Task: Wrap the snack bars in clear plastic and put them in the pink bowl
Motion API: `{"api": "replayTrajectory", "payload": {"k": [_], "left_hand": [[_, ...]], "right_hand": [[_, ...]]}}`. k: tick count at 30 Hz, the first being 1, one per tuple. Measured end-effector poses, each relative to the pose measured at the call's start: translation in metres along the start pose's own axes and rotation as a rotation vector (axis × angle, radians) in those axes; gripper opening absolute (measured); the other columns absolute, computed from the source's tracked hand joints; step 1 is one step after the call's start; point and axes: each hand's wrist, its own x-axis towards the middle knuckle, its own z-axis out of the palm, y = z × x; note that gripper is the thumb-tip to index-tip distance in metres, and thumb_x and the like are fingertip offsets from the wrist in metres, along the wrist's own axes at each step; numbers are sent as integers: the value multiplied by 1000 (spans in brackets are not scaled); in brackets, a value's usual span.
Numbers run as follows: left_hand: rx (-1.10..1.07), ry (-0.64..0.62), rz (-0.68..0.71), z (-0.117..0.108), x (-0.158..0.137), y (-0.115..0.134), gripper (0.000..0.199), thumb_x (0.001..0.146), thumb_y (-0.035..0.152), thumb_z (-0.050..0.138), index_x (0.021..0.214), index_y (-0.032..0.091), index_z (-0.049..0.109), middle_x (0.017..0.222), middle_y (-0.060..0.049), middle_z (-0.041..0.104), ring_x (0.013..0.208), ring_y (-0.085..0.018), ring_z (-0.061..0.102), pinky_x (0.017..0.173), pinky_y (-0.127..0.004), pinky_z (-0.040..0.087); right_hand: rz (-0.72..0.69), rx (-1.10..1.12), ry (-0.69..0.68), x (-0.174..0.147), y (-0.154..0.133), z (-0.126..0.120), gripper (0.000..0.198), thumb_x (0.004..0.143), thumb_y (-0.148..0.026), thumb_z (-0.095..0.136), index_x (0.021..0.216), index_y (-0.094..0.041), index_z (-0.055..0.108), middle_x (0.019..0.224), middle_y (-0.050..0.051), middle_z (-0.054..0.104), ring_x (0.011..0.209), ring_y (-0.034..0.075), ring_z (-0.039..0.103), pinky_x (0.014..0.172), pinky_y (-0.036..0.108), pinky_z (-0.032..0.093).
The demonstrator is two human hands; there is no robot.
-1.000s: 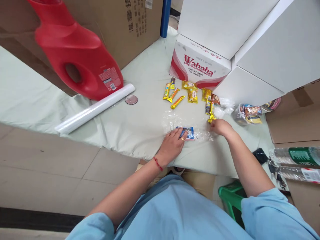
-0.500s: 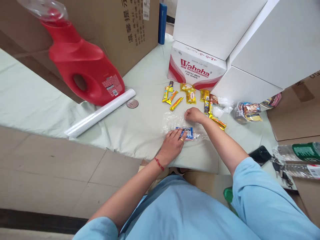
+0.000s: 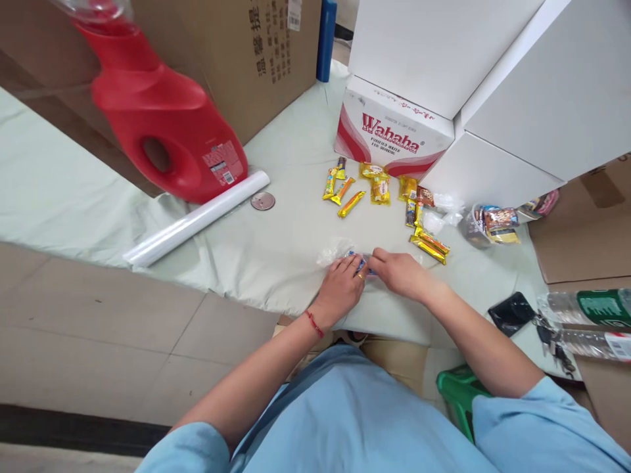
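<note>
The near edge of the counter (image 3: pixel 290 263) runs just below both hands. My left hand (image 3: pixel 342 284) lies flat, fingers extended, over the blue packet (image 3: pixel 361 264), which sits between my hands. My right hand (image 3: pixel 401 270) is curled, fingertips pinched on the clear film (image 3: pixel 335 251) at the packet's right end. To the right: one black pouch (image 3: pixel 511 314) and two clear bottles (image 3: pixel 586 307). Bare cloth extends from my left hand to one round disc (image 3: pixel 263 201) and one white roll (image 3: pixel 200 220). Beyond my right hand, the clear tub (image 3: pixel 474 226) holds wrapped snacks (image 3: pixel 501 220), count partly hidden. Farther: four narrow bars (image 3: pixel 351 204), two yellow packets (image 3: pixel 380 190), then one Wahaha carton (image 3: pixel 394 131).
</note>
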Motion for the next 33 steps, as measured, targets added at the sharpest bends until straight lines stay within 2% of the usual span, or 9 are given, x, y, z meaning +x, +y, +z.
{"api": "replayTrajectory", "payload": {"k": [8,12,15,20,24,26,29,31,33], "left_hand": [[-288,39,-25,2,-2,-18,45,91,10,53,128,23,73,144,-11,69,137,-26,62,121,-51,46],[-412,55,-65,0,-1,-22,49,87,10,54,129,26,74,145,-8,70,138,-25,63,122,-54,46],[-563,105,-125,0,-1,-22,44,86,12,55,122,26,77,141,-7,72,136,-25,65,122,-52,46],[-959,435,-585,-7,2,-36,13,81,23,62,80,21,75,101,-7,82,103,-23,77,101,-43,59],[-903,709,-890,-24,14,-58,16,82,34,61,86,20,68,96,-6,76,96,-22,73,89,-38,59],[-742,613,-908,-32,22,-64,27,89,43,58,101,21,68,117,-11,74,119,-27,67,104,-45,53],[-464,249,-852,-38,31,-60,35,79,49,74,97,20,68,140,-17,64,149,-38,43,125,-55,32],[-378,68,-778,-40,34,-51,29,68,40,81,82,20,64,135,-17,65,145,-39,46,123,-54,35],[-411,15,-709,-43,34,-38,21,70,33,75,76,22,58,113,-10,71,118,-31,63,106,-46,49]], "right_hand": [[36,393,298,-9,-11,66,13,104,-16,46,111,-19,56,99,8,68,76,18,63,68,28,46],[99,665,413,-7,-14,75,49,97,-14,53,145,-18,41,94,3,67,73,18,62,70,27,50],[102,668,359,-7,-16,72,61,97,-13,54,156,-20,39,100,5,66,84,19,63,79,29,52],[151,391,134,-9,-26,63,56,101,-12,48,152,-34,56,117,6,63,87,19,59,74,27,45],[183,305,85,-10,-34,64,61,103,-12,44,157,-40,52,120,6,62,85,19,57,68,25,38],[185,303,89,-10,-35,65,61,103,-12,43,157,-40,52,121,6,62,85,20,56,66,26,36],[184,333,102,-9,-34,66,59,104,-13,42,155,-40,54,120,6,62,84,20,56,65,26,35],[185,359,115,-9,-34,65,57,104,-14,43,153,-40,56,119,6,62,83,19,55,65,26,36],[183,382,127,-8,-34,65,56,103,-13,45,152,-38,58,117,6,62,82,19,55,66,26,37]]}}
